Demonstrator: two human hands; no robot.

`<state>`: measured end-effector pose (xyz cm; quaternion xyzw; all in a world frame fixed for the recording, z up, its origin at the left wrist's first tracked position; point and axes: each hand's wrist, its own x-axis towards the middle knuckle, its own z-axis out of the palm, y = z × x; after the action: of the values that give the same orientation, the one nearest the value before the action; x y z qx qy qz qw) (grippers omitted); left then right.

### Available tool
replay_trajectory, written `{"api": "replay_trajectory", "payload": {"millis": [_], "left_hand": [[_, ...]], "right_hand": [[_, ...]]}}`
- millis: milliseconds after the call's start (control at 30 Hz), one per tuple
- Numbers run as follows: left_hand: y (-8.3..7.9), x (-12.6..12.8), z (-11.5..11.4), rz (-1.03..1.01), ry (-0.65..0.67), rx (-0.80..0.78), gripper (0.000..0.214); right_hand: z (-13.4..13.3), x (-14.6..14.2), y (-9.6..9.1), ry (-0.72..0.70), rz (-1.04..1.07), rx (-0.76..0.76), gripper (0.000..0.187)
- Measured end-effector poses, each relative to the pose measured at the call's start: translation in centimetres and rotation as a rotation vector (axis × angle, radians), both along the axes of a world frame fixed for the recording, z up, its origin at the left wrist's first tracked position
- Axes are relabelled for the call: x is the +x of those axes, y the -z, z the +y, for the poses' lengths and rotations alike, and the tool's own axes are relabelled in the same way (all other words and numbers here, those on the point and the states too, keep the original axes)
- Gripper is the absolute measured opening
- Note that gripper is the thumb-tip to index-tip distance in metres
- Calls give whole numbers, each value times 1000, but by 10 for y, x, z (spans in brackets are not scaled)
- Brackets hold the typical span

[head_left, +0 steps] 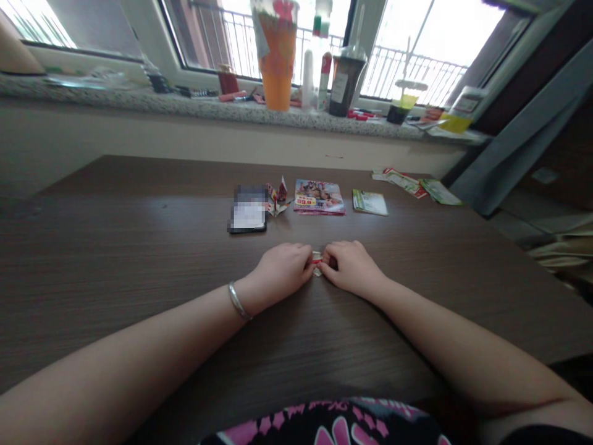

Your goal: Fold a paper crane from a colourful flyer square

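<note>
A small folded piece of printed paper [317,262], red and white, lies on the dark wooden table [139,247] between my two hands. My left hand [282,269], with a silver bracelet on its wrist, pinches the paper's left side with curled fingers. From the other side my right hand [349,266] pinches it the same way. Most of the paper is hidden by my fingers.
Behind my hands lie a black phone [248,210], a folded paper crane [277,199], a colourful leaflet [319,196] and a green card [369,202]. More leaflets [407,182] sit at the far right. Cups and bottles [278,55] crowd the windowsill.
</note>
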<state>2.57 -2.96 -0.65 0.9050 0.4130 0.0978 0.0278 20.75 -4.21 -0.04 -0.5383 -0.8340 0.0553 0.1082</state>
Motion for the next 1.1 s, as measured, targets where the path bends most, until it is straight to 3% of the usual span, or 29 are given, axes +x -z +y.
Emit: {"api": "replay_trajectory", "payload": {"millis": [233,800,967,1100], "left_hand": [[5,-2,2,-41,-51,-31,19],[3,-14,8,-139,45,-145,34],[1,-12,1,-160,51,-96,37],[1,-12,-3,-138,11,-51,43]], "right_hand": [[4,6,2,14,44,-15,21],[5,18,5,-19,201,-100,6],[6,18,8,-22,253,-81,13],[12,25,16,-112,426,-81,20]]}}
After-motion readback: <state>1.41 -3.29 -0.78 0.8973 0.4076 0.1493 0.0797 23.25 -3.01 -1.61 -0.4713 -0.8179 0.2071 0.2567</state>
